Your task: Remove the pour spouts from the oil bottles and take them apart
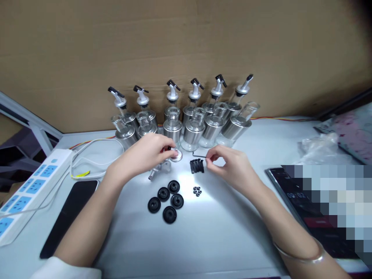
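While both arms reach across the pale grey desk (232,240), the left hand (145,155) curls its fingers around a small round silver metal cap (176,155), pinching it at the fingertips just in front of the row of bottles. Just below that hand lies a silver metal pourer spout (158,170) on its side. The right hand (232,164) has thumb and forefinger pressed together beside a cluster of short black screws (197,166); whether it grips anything between them cannot be told. A thin black hex key (199,153) lies just behind the screws. Nearer the person, five round black rubber discs (167,200) sit grouped together, with a little heap of tiny black nuts (197,191) to their right. Along the cardboard wall stand clear glass oil bottles with silver metal collars (186,124), the back ones carrying spouts. A white and blue power strip (26,190) and a black phone (69,215) lie at the left.
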### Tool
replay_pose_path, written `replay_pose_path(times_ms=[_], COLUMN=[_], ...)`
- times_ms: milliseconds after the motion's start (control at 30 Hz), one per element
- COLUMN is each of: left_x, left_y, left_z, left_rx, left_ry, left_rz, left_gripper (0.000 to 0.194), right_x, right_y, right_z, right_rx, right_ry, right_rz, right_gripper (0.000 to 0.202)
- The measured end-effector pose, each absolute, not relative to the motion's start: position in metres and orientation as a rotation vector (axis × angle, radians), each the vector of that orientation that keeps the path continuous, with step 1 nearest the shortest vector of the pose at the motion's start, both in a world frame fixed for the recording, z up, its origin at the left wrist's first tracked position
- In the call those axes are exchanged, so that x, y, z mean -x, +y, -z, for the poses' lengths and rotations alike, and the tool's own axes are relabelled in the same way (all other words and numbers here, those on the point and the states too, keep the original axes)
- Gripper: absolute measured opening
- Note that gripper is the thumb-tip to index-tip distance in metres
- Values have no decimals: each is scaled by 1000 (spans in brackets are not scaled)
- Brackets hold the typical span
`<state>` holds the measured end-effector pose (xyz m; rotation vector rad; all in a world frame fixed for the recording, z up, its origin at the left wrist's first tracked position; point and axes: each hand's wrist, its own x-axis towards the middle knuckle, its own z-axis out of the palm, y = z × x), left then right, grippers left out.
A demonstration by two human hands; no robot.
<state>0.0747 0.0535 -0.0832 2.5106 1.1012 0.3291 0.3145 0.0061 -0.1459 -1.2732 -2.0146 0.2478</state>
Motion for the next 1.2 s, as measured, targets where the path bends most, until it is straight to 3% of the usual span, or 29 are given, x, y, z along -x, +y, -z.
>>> replay_pose_path(times_ms=[133, 267, 367, 567, 1200], left_x=[-71, -72, -73, -75, -76], left_y=[53, 53, 53, 52, 52], left_z=[80, 80, 79, 80, 80], left_rx=[-2508, -2530, -2548, -2546, -2589], left_ry=[1129, 1106, 1079, 1051, 1030], left_rz=[-364, -420, -468, -482, -543], left_gripper=[18, 18, 17, 16, 15], right_x=[-327, -325, -322, -325, -320], right_y=[9, 2, -2, 3, 7], right_z=[145, 141, 139, 148, 159], right_rx=[1662, 1933, 1885, 1659, 1587], right_ry=[-2050, -2276, -2320, -2394, -2394], right_rz=[-56, -192, -401, -561, -487], right_gripper=[11, 10, 6, 23, 15])
